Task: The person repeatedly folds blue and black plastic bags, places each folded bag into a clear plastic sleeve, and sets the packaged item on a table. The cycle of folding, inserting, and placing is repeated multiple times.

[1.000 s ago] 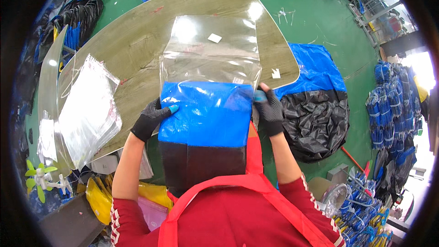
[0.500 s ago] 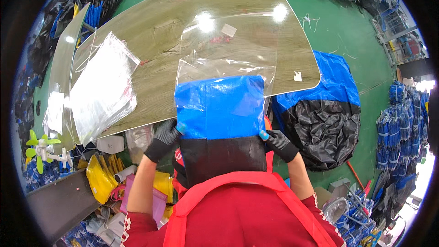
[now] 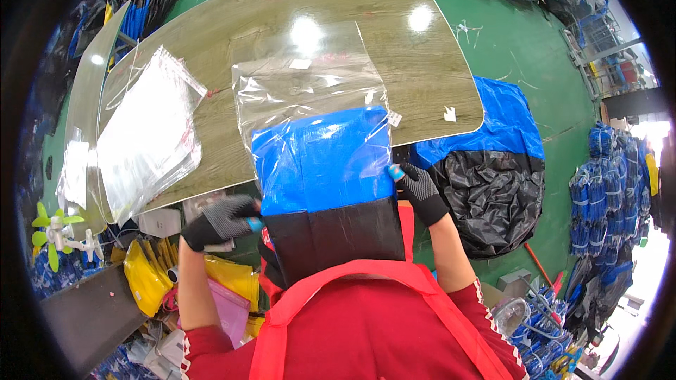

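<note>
A folded blue and black garment [image 3: 324, 183] sits partly inside a clear plastic bag [image 3: 310, 88]. The bag's far end lies on the wooden table [image 3: 282, 7]; the garment's black end hangs against my red apron. My left hand [image 3: 222, 222], in a dark knit glove, grips the bag's left edge beside the garment. My right hand [image 3: 419, 190], gloved the same way, grips the right edge at about the same height.
A stack of empty clear bags [image 3: 148, 141] lies on the table's left part. A big blue and black sack [image 3: 486, 176] of goods stands on the green floor at right. Yellow and pink packets [image 3: 151, 281] lie below the table at left. Blue bundles [image 3: 605, 190] pile at far right.
The bagged garment has been pulled toward me and lifted off the table edge. Both hands have come down and back with it, still gripping its sides.
</note>
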Demonstrator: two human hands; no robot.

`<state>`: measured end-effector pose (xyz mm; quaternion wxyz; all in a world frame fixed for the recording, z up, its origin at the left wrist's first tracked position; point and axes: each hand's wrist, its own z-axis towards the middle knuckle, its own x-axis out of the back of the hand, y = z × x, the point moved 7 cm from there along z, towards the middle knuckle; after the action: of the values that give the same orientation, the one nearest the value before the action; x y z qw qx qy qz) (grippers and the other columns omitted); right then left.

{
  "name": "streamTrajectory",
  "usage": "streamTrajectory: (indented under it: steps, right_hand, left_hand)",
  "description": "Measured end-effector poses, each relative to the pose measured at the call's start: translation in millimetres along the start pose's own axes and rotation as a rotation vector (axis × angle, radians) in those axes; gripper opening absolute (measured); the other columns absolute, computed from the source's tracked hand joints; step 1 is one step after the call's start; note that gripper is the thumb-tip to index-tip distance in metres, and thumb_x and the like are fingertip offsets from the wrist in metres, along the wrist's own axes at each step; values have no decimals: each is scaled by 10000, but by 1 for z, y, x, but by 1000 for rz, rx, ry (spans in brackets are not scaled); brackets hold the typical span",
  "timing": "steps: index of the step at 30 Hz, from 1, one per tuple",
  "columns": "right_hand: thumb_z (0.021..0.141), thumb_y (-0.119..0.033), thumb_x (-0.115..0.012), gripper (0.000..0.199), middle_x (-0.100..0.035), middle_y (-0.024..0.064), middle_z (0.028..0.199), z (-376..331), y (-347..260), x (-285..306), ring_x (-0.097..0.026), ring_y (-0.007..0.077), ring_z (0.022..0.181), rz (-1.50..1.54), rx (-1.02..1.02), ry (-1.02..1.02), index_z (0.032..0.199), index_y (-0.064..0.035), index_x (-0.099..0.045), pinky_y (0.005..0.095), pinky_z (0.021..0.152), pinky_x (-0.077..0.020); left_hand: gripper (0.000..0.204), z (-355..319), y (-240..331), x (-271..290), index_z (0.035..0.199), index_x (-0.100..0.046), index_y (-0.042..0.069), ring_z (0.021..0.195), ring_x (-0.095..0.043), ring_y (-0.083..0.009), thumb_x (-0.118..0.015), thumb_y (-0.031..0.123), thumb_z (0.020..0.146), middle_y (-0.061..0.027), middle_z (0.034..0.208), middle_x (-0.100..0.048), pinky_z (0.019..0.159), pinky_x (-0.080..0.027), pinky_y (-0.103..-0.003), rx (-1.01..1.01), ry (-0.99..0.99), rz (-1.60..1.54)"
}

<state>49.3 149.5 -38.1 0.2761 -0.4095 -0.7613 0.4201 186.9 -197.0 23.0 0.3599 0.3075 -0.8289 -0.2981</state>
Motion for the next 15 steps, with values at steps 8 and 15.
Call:
streamTrajectory:
  steps: [8,15]
  right_hand:
    - [851,-416,-722,561,-673,119,1074,-5,-37,-33,-624,181,943,60,152,-5,1205,5,-608,340,837,-519]
    - [789,-311,-802,746,-583,103,1276,-83,18,-61,-535,202,1178,228,-21,-213,1389,-36,-455,351,1011,-433]
  left_hand:
    - [775,47,-8,-14,1385,-397,44,1084,-584,-198,-819,249,769,-98,1237,-588,934,-483,-334,37,420,-582]
    - [725,-15,-23,-120,1390,-451,45,1205,-516,-191,-802,214,779,-107,1301,-561,1017,-421,-331,169,493,-940]
